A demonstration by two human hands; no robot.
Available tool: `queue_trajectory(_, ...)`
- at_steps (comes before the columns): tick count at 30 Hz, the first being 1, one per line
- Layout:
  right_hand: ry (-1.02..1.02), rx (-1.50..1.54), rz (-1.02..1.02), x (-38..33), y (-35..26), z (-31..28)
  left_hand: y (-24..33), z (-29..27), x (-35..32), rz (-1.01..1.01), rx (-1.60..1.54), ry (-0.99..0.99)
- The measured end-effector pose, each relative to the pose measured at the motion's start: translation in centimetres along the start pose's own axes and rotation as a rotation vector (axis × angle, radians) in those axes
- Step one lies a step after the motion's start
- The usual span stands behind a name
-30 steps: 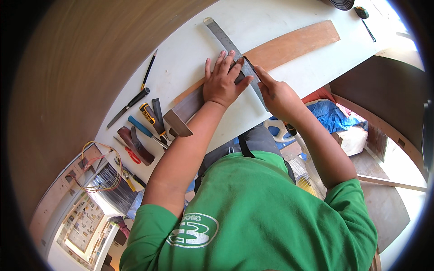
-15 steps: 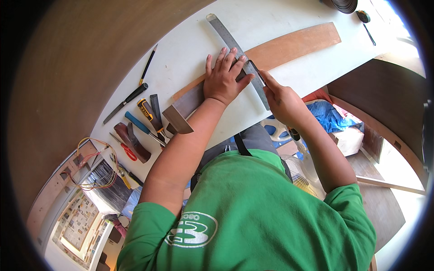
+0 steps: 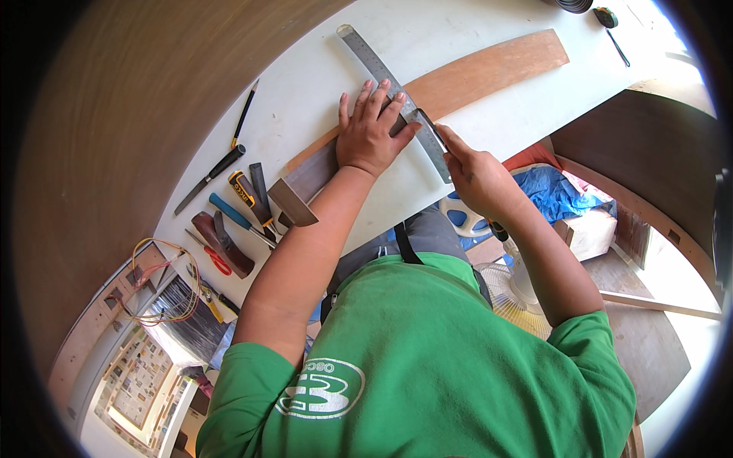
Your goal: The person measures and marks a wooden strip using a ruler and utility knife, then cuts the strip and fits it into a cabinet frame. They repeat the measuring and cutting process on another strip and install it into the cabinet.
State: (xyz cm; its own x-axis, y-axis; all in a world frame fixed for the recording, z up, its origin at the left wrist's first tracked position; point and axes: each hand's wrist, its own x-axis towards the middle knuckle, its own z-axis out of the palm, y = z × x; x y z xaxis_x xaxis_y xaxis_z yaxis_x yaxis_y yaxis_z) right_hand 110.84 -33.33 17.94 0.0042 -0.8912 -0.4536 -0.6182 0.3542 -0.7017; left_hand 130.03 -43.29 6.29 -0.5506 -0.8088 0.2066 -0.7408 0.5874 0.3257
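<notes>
My left hand [image 3: 372, 133] lies spread over a steel ruler [image 3: 366, 55] and a pale brown wooden strip [image 3: 489, 72], pressing both against the white tabletop. Under its wrist is a grey-brown wooden piece [image 3: 294, 200] with an upright end. My right hand [image 3: 477, 175] is closed around a slim dark-bladed hand tool [image 3: 429, 126], its index finger stretched along the blade. The tool's tip rests at the ruler's edge, near my left thumb. A dark handle end shows below the right wrist; the grip hides the tool's exact kind.
Left on the white table [image 3: 305, 84] lie a pencil [image 3: 246, 111], a file [image 3: 210, 179], a yellow-black-handled chisel [image 3: 250, 197], a blue-handled tool [image 3: 233, 214] and a wooden plane [image 3: 221, 244]. A tape measure [image 3: 605, 18] sits far right. A fan [image 3: 508, 298] stands below the table edge.
The ruler, strip and both hands appear slightly farther left in the picture, along with the whole table. The right hand's tool stays by the ruler; both holds look the same.
</notes>
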Motion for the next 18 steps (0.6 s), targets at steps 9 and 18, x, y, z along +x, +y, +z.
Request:
queue_trajectory(9,-0.011,0.023,0.0,-0.8,0.4,-0.1,0.1,-0.1,0.0,0.002,0.01,0.0)
queue_trajectory(18,-0.011,0.004,-0.004,-1.2,0.5,-0.1,0.1,-0.2,0.1,0.0,-0.004,-0.006)
